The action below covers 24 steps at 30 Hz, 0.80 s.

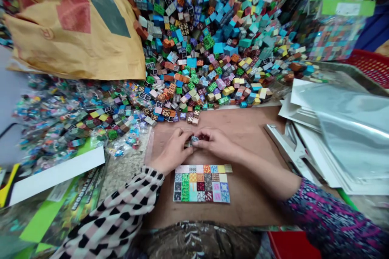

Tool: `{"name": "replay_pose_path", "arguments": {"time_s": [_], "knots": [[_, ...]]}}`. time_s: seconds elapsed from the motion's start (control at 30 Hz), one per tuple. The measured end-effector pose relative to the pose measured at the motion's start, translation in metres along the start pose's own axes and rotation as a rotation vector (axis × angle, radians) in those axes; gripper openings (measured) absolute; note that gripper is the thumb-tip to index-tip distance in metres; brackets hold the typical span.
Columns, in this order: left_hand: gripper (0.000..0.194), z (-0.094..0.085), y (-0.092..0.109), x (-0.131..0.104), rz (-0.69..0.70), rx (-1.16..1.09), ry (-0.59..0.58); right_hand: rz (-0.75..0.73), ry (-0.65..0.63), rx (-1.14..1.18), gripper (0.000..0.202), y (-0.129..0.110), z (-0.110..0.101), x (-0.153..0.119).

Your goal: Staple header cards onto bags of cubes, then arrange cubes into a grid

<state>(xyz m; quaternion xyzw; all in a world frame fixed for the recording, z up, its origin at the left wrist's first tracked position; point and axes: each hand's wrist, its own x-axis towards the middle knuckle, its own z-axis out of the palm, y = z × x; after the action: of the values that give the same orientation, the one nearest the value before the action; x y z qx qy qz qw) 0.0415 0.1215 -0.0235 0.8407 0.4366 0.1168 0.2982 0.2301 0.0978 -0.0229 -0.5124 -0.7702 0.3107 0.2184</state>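
Note:
My left hand (174, 150) and my right hand (217, 144) meet over the brown board (252, 137). Between the fingertips is a small black-and-white patterned cube (195, 139), pinched by my right hand. The fingers of my left hand are closed beside it on small cubes, mostly hidden. Nearer to me lies a flat block of patterned cubes (200, 186) in rows, on what seems a white backing. Its far row includes pink, orange, blue and yellow faces, and a tan striped piece sticks out at the right end.
A big heap of mixed cubes (212, 56) rises behind the board. On the left are a yellow sack (73, 28), small plastic packets (60, 109) and a white strip (57, 176). To the right lie a silver staple gun (282, 149), white cards (322, 162) and clear plastic sheets (355, 125).

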Motion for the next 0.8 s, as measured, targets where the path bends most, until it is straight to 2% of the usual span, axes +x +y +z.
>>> {"name": "replay_pose_path", "arguments": {"time_s": [0.2,0.3,0.43,0.6,0.7,0.8], "knots": [[0.042,0.001,0.003,-0.001,-0.005,0.001,-0.005,0.098,0.084,-0.186,0.014,0.016,-0.022,-0.010],[0.033,0.000,0.005,-0.001,-0.013,0.019,-0.019,0.122,0.064,-0.302,0.015,0.022,-0.021,-0.013],[0.033,-0.004,0.008,-0.003,0.001,0.028,-0.040,0.113,0.042,-0.372,0.018,0.019,-0.018,-0.016],[0.034,-0.005,0.004,-0.005,0.022,0.021,-0.045,0.053,0.043,-0.367,0.021,0.004,-0.020,-0.024],[0.043,-0.003,0.001,-0.006,0.054,-0.029,-0.028,-0.069,0.006,-0.333,0.020,-0.001,-0.015,-0.025],[0.053,-0.002,-0.003,-0.008,0.091,-0.140,0.001,-0.144,-0.012,-0.368,0.029,-0.004,-0.008,-0.021]]}}
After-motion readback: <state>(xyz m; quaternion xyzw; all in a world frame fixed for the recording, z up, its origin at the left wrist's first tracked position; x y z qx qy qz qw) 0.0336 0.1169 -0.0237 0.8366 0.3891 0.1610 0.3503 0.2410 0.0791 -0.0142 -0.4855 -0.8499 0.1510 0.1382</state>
